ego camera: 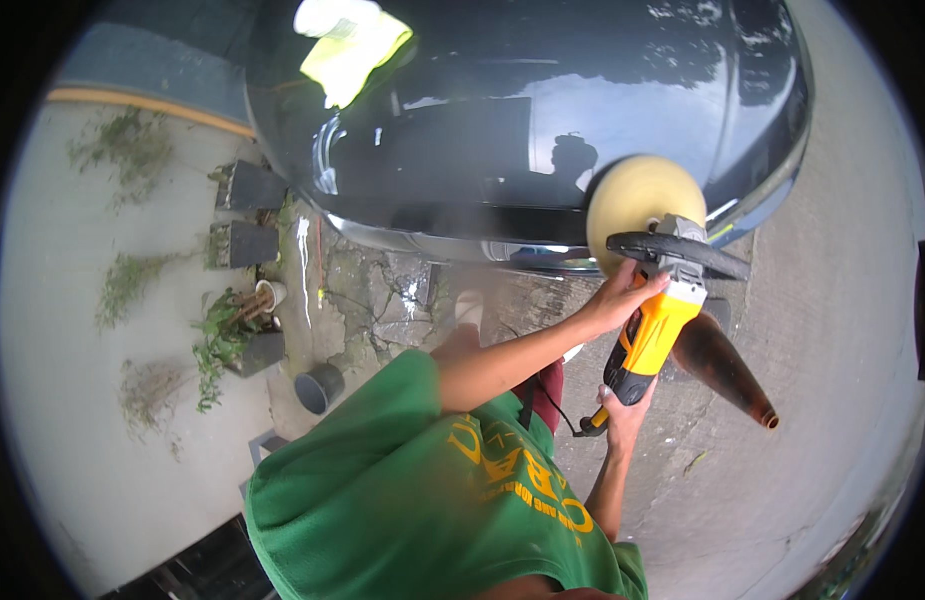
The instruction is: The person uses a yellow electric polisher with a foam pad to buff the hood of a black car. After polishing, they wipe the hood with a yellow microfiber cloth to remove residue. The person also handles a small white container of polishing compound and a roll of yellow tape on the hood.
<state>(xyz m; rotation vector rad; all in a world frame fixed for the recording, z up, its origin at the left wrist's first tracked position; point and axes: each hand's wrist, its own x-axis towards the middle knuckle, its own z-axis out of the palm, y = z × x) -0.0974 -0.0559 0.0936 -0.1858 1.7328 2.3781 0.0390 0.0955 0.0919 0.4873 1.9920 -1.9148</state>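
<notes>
A yellow and black rotary polisher (661, 322) with a grey metal head and a black loop handle (680, 251) is in both my hands. My left hand (631, 298) grips its body just behind the head. My right hand (626, 411) is closed around the black rear grip, where the power cord (556, 405) leaves the tool. Its round, pale yellow pad (646, 199) is at the edge of a dark, glossy car body panel (462, 150); whether it presses on the paint I cannot tell. White smears (327, 154) mark the panel's left part.
A bright yellow-green cloth (357, 56) and a white container (335, 16) lie on the panel. A dark orange traffic cone (721, 364) is right of the polisher. Left are potted plants (241, 315), a dark bucket (320, 388) and a pale wall (64, 300). The concrete below is cracked.
</notes>
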